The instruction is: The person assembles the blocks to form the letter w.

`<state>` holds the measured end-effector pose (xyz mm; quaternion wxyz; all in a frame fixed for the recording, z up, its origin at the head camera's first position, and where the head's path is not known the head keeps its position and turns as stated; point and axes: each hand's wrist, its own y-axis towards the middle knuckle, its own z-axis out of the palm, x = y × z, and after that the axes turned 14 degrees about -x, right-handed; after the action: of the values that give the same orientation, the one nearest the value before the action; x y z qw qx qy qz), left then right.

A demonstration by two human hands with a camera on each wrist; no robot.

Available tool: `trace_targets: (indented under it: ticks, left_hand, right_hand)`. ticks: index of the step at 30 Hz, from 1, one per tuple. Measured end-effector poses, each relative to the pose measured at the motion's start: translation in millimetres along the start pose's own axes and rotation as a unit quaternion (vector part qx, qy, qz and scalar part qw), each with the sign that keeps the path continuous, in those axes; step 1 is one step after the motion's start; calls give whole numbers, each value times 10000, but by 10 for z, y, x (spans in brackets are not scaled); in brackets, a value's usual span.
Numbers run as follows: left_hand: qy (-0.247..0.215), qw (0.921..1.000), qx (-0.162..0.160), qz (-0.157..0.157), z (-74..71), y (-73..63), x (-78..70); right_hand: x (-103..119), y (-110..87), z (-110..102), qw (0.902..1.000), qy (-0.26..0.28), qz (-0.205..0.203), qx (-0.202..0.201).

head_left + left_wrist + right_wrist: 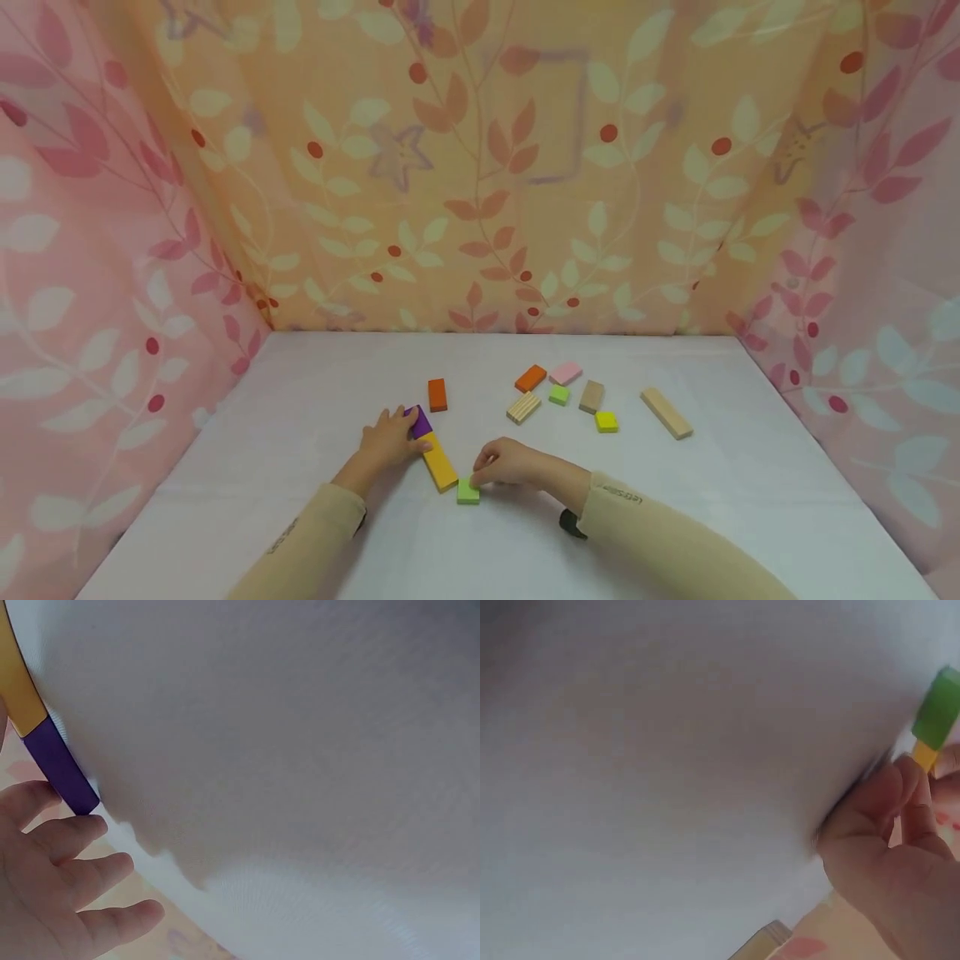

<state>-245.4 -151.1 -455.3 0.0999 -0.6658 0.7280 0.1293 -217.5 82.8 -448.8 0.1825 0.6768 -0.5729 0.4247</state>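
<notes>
Right sleeve (675, 525), hand (512, 463) at green block (467, 494)

Your right sleeve (678, 533) bears small dark lettering (621, 493), apparently beginning "Let"; print (282, 536) on your left sleeve (315, 521) is illegible.

Head view facing forward and down, close wrist views, left sharing purple block (422, 423), right seemingly green block (468, 494).
</notes>
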Motion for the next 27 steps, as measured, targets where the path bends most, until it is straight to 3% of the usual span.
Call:
trace_targets:
  ticks: [5, 13, 16, 21, 27]
  left_hand:
    - [40, 10000, 30, 1, 21, -20, -19]
    - [19, 10000, 51, -75, -20, -26, -18]
    - [76, 9999, 48, -72, -28, -19, -14]
    - [128, 9999, 10, -16, -26, -6, -6]
    - [99, 9999, 3, 31, 1, 6, -5]
  right_hand:
    - [-93, -6, -128, 9987, 390, 170, -293]
    - [-265, 108, -410, 9837, 307, 192, -1759]
    - [-328, 185, -489, 9764, 381, 191, -2116]
    - [-389, 324, -559, 9696, 293, 458, -2387]
    - [-429, 468, -590, 9729, -93, 674, -2210]
